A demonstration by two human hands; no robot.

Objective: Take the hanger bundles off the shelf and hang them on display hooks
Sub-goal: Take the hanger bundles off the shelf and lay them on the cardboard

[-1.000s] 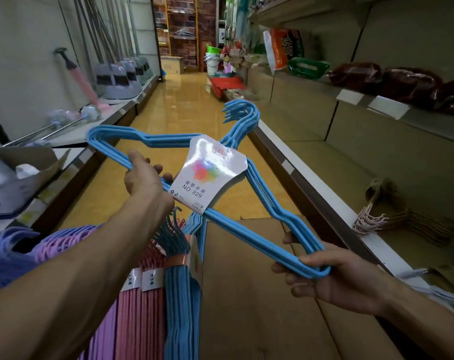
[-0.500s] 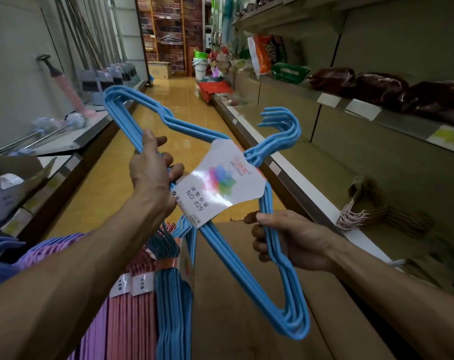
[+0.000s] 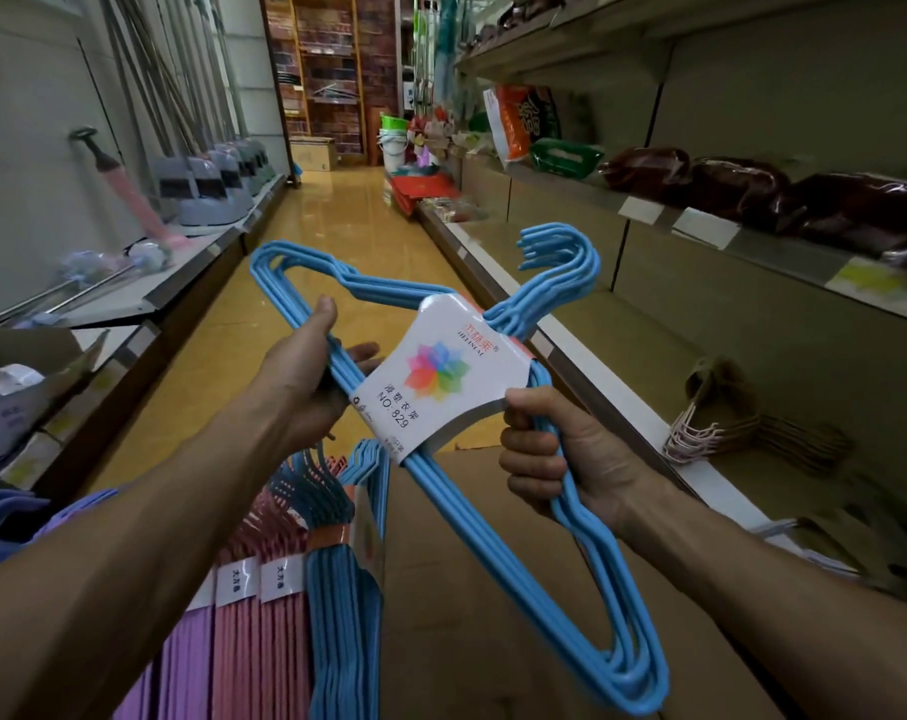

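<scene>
left hand grips blue hanger bundle | right hand fisted on it | label hides necks

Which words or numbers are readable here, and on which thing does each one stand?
"NO: 829": white paper label around the blue plastic hanger bundle held in both hands.
Red brand characters and small Latin line atop that label: too blurred.
White tags on the pink hanger bundles: unreadable.
Shelf price tags: blurred.
</scene>
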